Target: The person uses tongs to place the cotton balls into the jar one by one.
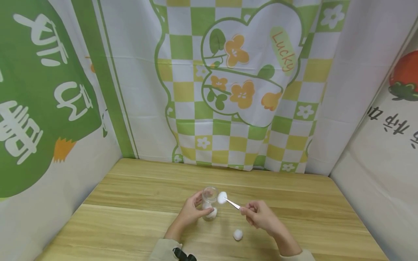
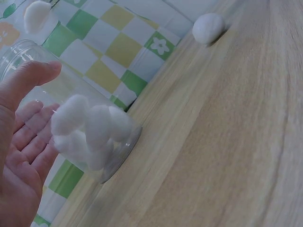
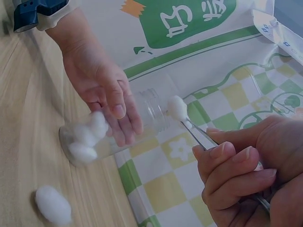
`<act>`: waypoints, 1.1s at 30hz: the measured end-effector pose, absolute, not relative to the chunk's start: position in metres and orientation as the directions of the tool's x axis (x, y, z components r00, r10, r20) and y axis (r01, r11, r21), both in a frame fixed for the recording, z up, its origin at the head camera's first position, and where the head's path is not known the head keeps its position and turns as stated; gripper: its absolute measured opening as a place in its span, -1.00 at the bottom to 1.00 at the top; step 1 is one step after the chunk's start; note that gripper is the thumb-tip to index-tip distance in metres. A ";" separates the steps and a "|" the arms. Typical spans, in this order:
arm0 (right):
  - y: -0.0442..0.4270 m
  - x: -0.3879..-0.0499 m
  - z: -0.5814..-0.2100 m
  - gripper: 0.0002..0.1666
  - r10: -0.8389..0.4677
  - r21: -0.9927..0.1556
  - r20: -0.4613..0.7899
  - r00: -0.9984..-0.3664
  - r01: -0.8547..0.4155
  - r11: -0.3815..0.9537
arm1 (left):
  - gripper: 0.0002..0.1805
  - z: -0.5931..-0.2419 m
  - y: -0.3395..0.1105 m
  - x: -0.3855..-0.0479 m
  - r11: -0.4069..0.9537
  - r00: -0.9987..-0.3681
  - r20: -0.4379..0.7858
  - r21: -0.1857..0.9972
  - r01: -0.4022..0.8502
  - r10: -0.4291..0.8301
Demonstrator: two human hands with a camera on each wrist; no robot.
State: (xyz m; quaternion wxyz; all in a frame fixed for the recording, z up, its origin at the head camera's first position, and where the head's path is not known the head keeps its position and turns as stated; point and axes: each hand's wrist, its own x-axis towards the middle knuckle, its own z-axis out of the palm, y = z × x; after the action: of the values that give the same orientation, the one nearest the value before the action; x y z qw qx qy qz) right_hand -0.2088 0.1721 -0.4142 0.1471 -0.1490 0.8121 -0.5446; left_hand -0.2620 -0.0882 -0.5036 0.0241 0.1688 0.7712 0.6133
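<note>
A clear open-mouthed jar (image 1: 210, 194) stands upright on the table, with several white cotton balls (image 2: 97, 132) in its lower part. My left hand (image 1: 191, 210) holds it around the side, thumb in front and fingers behind. In my right hand (image 1: 262, 217) is a pair of metal tweezers (image 1: 233, 203), gripped between thumb and curled fingers. Their tips pinch one cotton ball (image 3: 178, 108), which hangs just beside the jar's rim, to its right in the head view. Another cotton ball (image 1: 237, 235) lies loose on the table, below and right of the jar.
The wooden table (image 1: 130, 214) extends to both sides of the hands. A checked cloth (image 1: 241, 145) hangs along its back edge, and printed cloths stand at left and right. A black device (image 1: 184, 255) sits at the left wrist.
</note>
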 end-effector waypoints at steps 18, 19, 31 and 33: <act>0.167 -0.215 -0.406 -0.71 -0.415 -0.929 -0.063 -0.908 -0.098 0.357 | -0.25 -0.504 -0.089 -0.262 0.195 -0.940 0.167 0.953 0.231 0.297; 0.166 -0.215 -0.406 -0.71 -0.417 -0.928 -0.059 -0.907 -0.104 0.357 | -0.25 -0.504 -0.089 -0.262 0.195 -0.940 0.169 0.953 0.233 0.296; 0.163 -0.218 -0.404 -0.71 -0.407 -0.932 -0.047 -0.912 -0.106 0.345 | -0.23 -0.506 -0.089 -0.263 0.196 -0.940 0.172 0.952 0.235 0.294; 0.162 -0.219 -0.404 -0.70 -0.405 -0.932 -0.046 -0.913 -0.106 0.347 | -0.22 -0.506 -0.089 -0.263 0.199 -0.940 0.169 0.952 0.234 0.296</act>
State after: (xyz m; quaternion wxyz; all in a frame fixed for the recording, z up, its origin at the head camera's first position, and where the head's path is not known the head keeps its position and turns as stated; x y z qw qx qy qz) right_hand -0.2190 0.1620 -0.4035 0.1358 -0.1578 0.8093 -0.5493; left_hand -0.2633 -0.0894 -0.5056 0.0256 0.1713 0.7739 0.6091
